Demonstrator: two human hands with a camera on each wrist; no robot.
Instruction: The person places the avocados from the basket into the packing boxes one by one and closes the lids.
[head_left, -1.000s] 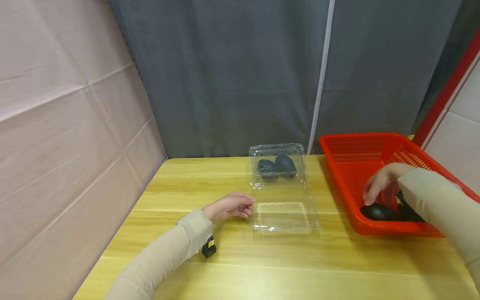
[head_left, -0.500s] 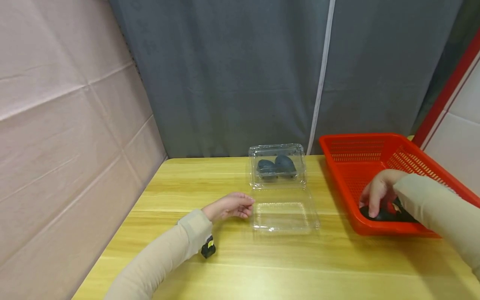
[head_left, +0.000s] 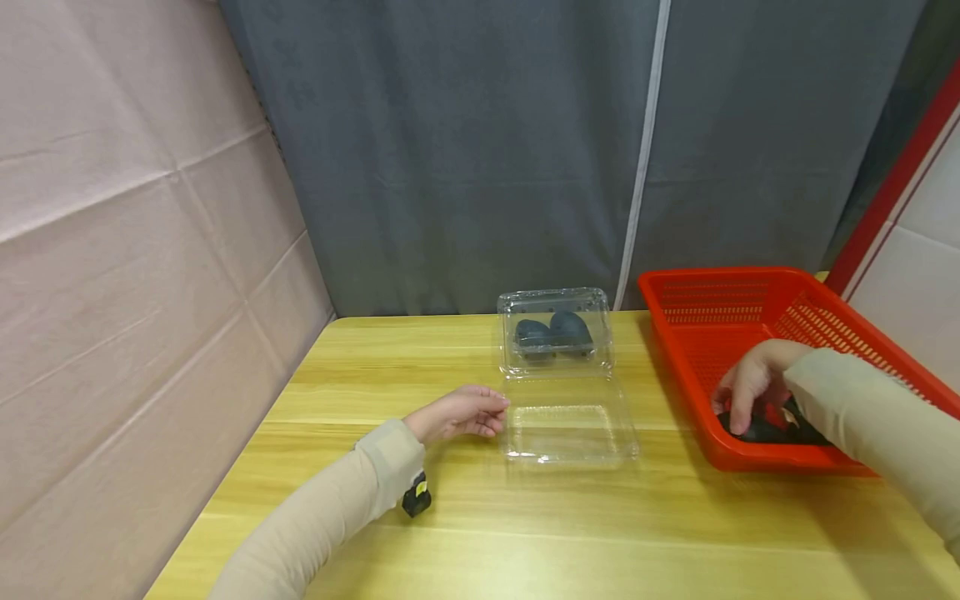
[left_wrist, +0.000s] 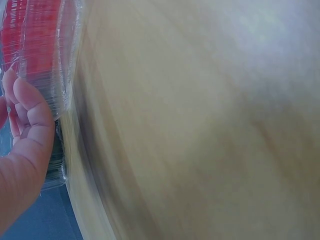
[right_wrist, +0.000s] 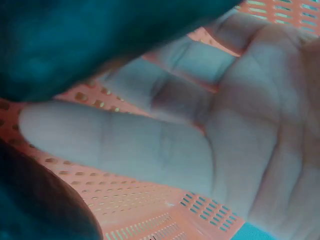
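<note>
In the head view my left hand (head_left: 461, 412) is at the left edge of an open clear plastic clamshell (head_left: 570, 454), its curled fingers and thumb pinching that edge. Two dark avocados (head_left: 572, 331) sit in the clamshell's far half. My right hand (head_left: 761, 383) reaches into the red basket (head_left: 678, 383) and grips a dark avocado (head_left: 767, 430) near the front wall, thumb on the near side. The right wrist view shows the fingers (right_wrist: 125, 142) against one dark fruit (right_wrist: 100, 45), with another dark shape (right_wrist: 40, 200) below. Sleeve and hand hide part of the basket's contents.
A wooden table (head_left: 480, 533) carries the clamshell and basket. Behind it hangs a grey curtain (head_left: 450, 167); a pale cloth wall (head_left: 135, 292) stands at the left. The basket's raised rim (head_left: 750, 457) surrounds the right hand.
My right hand has lowered onto the avocado, and its fingers have gone round it, shifting slightly left. The left hand and the clamshell have stayed in place.
</note>
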